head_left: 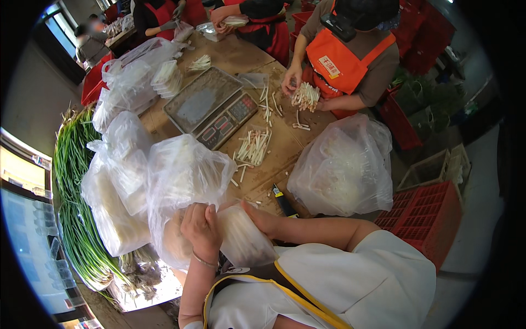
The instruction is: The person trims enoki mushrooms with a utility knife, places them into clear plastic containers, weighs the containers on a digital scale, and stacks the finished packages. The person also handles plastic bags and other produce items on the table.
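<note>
My right hand [262, 222] grips a plastic bag of pale stalks [241, 238] low in the view. My left hand [200, 225] is closed at that bag's upper left, its fingers curled on the plastic. Just behind them sits a large clear bag of white stalks [183, 170]. A black and yellow cutter [285, 202] lies beside my right hand. Beyond it, loose cut white stalks [252, 148] lie on the brown table [274, 181], near a digital scale [211, 109].
Stuffed bags [115, 203] and green onions [74, 181] line the left side. Another bag [339, 164] sits right. Red crates [422, 219] stand lower right. A co-worker in an orange apron [345, 68] holds stalks [305, 97]; other people [257, 27] stand across the table.
</note>
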Demonstrator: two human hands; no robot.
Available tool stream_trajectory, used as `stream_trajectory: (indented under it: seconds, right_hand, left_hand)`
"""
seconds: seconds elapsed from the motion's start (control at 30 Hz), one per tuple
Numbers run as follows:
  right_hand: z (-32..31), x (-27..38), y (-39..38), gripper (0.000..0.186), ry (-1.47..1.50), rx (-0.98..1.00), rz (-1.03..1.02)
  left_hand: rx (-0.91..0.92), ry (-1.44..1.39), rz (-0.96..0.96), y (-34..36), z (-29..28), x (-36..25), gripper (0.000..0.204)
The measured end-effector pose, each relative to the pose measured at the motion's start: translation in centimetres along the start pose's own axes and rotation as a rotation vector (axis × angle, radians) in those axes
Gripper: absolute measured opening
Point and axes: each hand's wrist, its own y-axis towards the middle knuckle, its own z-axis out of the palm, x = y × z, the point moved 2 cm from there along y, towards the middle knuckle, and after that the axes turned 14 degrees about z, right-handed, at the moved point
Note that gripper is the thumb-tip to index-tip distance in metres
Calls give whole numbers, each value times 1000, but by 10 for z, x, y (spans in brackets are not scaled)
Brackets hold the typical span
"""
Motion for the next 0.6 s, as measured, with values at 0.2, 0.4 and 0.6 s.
stream_trajectory:
  seconds: [0.2, 0.4, 0.6]
  right_hand:
    - [-21, -22, 7, 69, 557, 300, 93]
    - [-14, -24, 3, 72, 459, 60, 135]
    - [-20, -30, 7, 75, 464, 147, 141]
  left_hand:
    - [125, 109, -58, -5, 9, 5, 25]
    - [25, 181, 60, -8, 4, 1, 25]
    - [62, 112, -135, -14, 3, 4, 29]
